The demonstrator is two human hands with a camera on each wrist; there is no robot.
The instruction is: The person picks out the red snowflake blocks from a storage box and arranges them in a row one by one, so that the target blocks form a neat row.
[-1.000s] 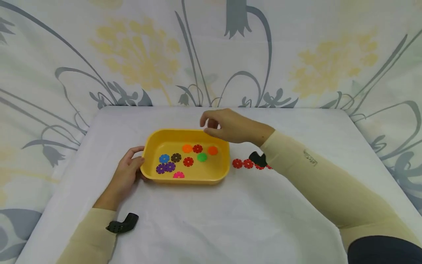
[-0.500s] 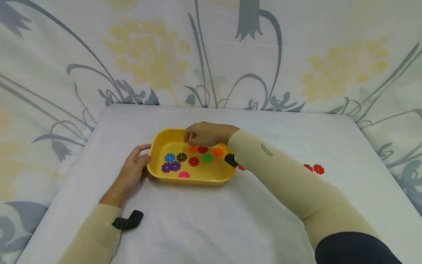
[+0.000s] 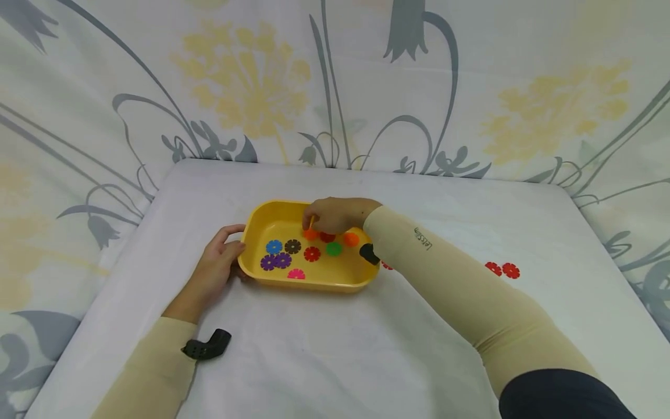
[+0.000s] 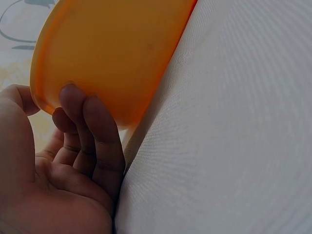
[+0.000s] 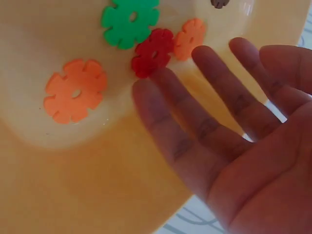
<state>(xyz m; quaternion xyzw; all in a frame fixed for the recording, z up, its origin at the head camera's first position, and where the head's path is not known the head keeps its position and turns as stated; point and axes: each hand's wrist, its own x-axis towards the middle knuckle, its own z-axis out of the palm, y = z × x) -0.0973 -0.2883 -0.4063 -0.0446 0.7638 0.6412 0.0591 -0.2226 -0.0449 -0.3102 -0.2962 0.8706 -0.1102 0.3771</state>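
Note:
A yellow plastic tray (image 3: 274,221) sits on the white-covered table with several flower-shaped notched discs in it. My left hand (image 3: 211,270) grips its left end. In the left wrist view, several fingers (image 4: 102,126) lie against the tray's outer wall. My right hand (image 3: 337,214) reaches over the far wall into the tray. In the right wrist view, its fingers are spread, and fingertips are at the edge of a red disc (image 5: 158,46); whether they touch is unclear. Near it lie an orange disc (image 5: 76,91), a second orange disc (image 5: 191,38) and a green disc (image 5: 130,20).
The tray also holds a blue disc (image 3: 274,247), a brown disc (image 3: 292,247), purple discs (image 3: 282,260), another red disc (image 3: 312,254) and a pink disc (image 3: 296,274). Red discs (image 3: 510,270) lie on the table (image 3: 335,349) to the right, partly hidden by my right sleeve.
My right hand has come left and down from above the tray's far right corner into the tray. My left hand keeps its hold on the tray; the head view has shifted slightly.

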